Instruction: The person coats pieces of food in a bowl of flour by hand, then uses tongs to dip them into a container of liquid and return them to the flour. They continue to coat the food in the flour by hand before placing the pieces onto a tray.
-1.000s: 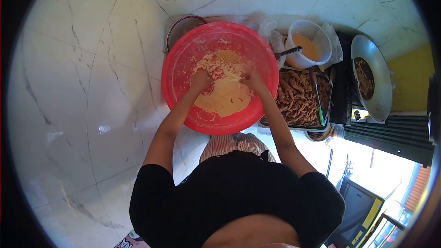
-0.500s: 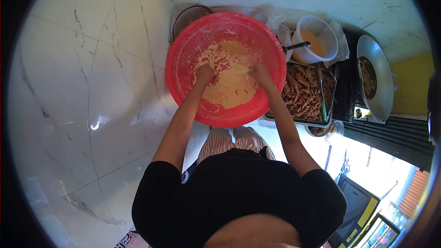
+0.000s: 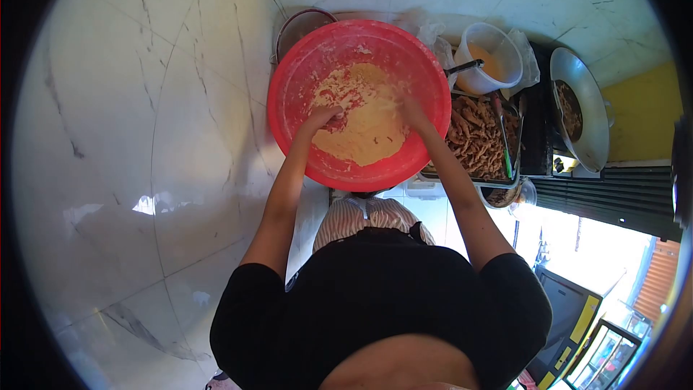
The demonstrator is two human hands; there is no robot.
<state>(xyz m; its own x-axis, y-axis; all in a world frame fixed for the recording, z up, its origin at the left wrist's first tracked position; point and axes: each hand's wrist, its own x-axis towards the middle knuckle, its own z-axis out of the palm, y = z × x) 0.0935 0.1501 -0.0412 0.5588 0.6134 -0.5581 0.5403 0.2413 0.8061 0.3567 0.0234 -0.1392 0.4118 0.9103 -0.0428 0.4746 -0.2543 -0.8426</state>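
Observation:
A large red basin [image 3: 289, 101] holds pale yellow flour [image 3: 364, 137], with lumpy bits toward its far side. My left hand [image 3: 323, 117] is inside the basin at the left edge of the flour, its fingers pointing right and dusted with flour; what lies between them is too small to make out. On the right side of the same basin, my right hand [image 3: 413, 112] is over the flour. Its fingers are blurred against the powder, so their pose is hidden.
Right of the basin sits a tray of brown fried strips [image 3: 473, 133] with green-handled tongs [image 3: 507, 162]. Behind it stands a clear tub of yellowish liquid [image 3: 491, 58]. Farther right are a large metal wok [image 3: 595, 115] and a dark corrugated ledge [image 3: 606, 202]. Marble-tiled walls surround the left.
My left hand has turned so its fingers point right rather than down into the flour. My right hand has shifted slightly. The whole view has moved a little.

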